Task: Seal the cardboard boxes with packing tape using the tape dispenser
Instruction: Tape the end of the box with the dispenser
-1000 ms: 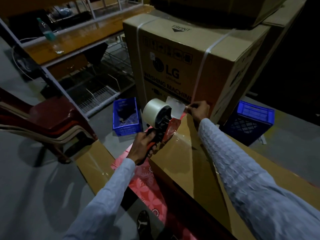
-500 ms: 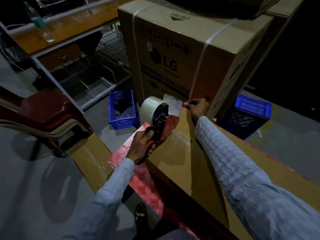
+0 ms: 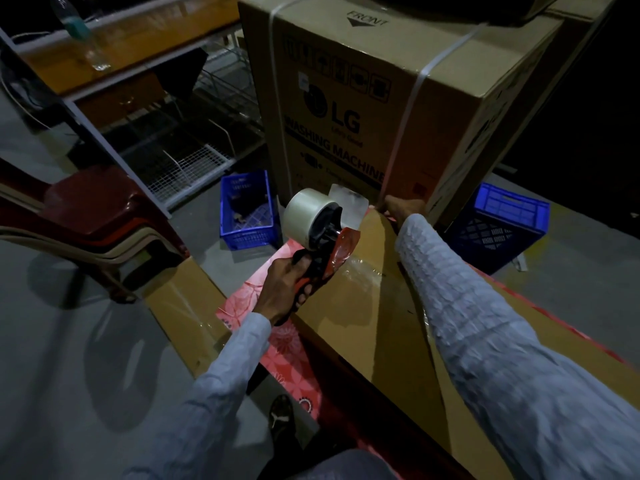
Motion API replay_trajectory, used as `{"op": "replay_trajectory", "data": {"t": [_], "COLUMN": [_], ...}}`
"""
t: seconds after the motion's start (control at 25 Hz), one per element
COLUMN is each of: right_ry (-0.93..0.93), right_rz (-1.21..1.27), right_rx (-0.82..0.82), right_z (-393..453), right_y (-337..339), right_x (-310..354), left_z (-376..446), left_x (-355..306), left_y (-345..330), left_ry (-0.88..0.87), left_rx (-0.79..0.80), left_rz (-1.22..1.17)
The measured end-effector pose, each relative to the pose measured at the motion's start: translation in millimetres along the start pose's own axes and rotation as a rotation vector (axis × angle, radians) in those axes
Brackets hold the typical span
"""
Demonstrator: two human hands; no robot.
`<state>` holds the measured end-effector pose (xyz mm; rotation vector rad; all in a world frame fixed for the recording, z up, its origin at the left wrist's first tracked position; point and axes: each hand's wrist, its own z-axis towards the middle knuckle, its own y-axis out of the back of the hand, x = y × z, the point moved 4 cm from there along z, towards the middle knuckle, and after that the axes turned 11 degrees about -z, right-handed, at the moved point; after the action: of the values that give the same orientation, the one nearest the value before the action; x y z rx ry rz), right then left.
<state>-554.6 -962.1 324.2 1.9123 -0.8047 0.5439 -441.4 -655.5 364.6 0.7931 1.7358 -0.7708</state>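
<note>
Left hand (image 3: 282, 289) wrapped round the orange-and-black handle of the tape dispenser (image 3: 320, 237), fingers curled tight, a firm closed grip. Dispenser tilted, its roll of clear tape (image 3: 304, 216) toward the far left, its red plate just above the near-left part of the long cardboard box (image 3: 374, 306). A loose strip of tape (image 3: 348, 206) drawn out from the roll toward the right, reaching to the far end of that box. Right hand (image 3: 403, 209) at the far end of the long box, fingers bent, apparently pinching the free end of the strip, though dim light and blur hide the fingertips. Both arms in pale textured sleeves (image 3: 485, 323).

Long box lying flat, running from near right to far centre, a glossy band of tape already across its top close to the dispenser. Beneath it a red floral sheet (image 3: 277, 341), showing on the left side. Another flat cardboard box (image 3: 187, 306) on the floor to the left.

Just beyond the right hand, a big upright carton (image 3: 381, 98) printed "LG" and "WASHING MACHINE", bound with white straps. Blue crate (image 3: 247, 209) to its left, another blue crate (image 3: 502, 220) to its right. Stacked plastic chairs (image 3: 86, 220) at the left, a wooden desk (image 3: 104, 46) with a bottle (image 3: 81, 32) at far left, wire racks (image 3: 180, 161) beneath. A dark shoe (image 3: 282, 417) at the near edge
</note>
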Motion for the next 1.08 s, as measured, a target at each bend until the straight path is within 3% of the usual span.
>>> {"op": "replay_trajectory", "data": {"t": [0.2,0.32,0.44,0.84,1.08], "right_ry": [0.076,0.237,0.403,0.374,0.387], "right_rz": [-0.136,0.015,-0.124,-0.17,-0.19], "right_rx": [-0.079,-0.166,-0.145,-0.258,-0.275], "right_z": [35,-19,-41,-55,-51], "right_y": [-24,-4,-9,-4,-1], "right_x": [-14,2,-3,-12,-12], "left_z": [0,3,6,2,-40], "left_x": [5,4,3,-6,3], "left_y": [1,2,3,1,51], "left_ry": [0.003,0.002,-0.002,-0.001,-0.028], "left_rx": [0.0,0.0,-0.007,0.019,-0.024], "left_rz": [0.008,0.007,-0.01,0.003,-0.073]}}
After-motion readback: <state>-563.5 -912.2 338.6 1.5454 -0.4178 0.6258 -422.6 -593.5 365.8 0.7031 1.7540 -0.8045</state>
